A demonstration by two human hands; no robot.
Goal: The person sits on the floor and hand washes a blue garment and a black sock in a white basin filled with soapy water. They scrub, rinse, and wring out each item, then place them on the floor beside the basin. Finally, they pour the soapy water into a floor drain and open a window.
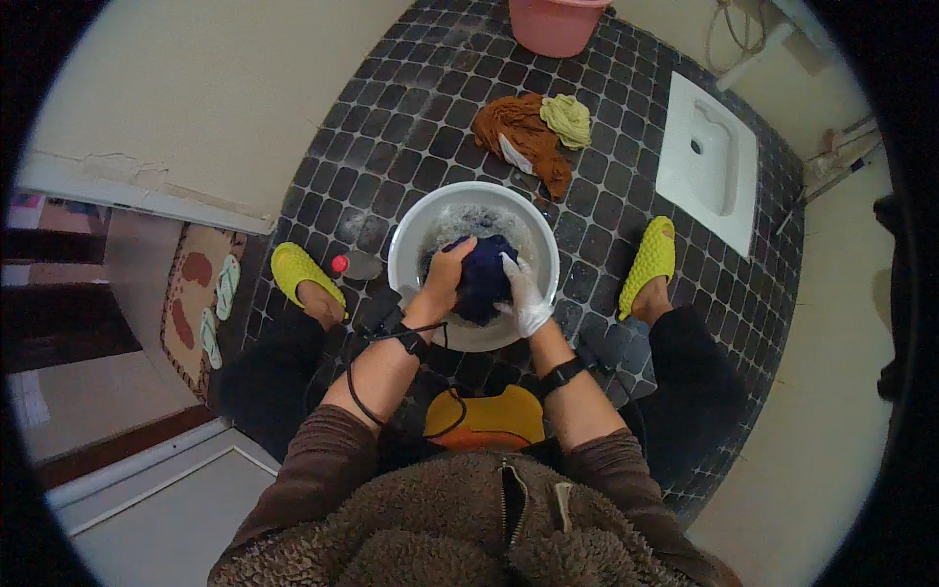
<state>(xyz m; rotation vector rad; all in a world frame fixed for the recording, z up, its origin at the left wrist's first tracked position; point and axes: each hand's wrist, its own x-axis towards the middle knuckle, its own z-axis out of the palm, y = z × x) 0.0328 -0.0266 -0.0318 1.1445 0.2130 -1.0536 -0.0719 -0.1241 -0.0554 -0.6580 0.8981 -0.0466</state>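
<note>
A white round basin [396, 240] with foamy water stands on the floor between my feet. Inside it is a bunched dark navy cloth [481, 286], gripped from both sides. My left hand [447, 276] is closed on the cloth's left side, with the thumb on top. On the opposite side my right hand [528, 295] holds the cloth, its fingers curled against it. That hand looks white, from suds or a thin glove; I cannot tell which. The lower part of the cloth is hidden in the basin.
Brown [518, 127] and yellow-green cloths [566, 121] lie beyond the basin, before a pink bucket [555, 27]. A squat toilet [706, 161] is at right. A red-capped clear bottle [366, 265] lies by my left slipper [296, 271]. An orange-yellow stool [489, 413] is beneath me.
</note>
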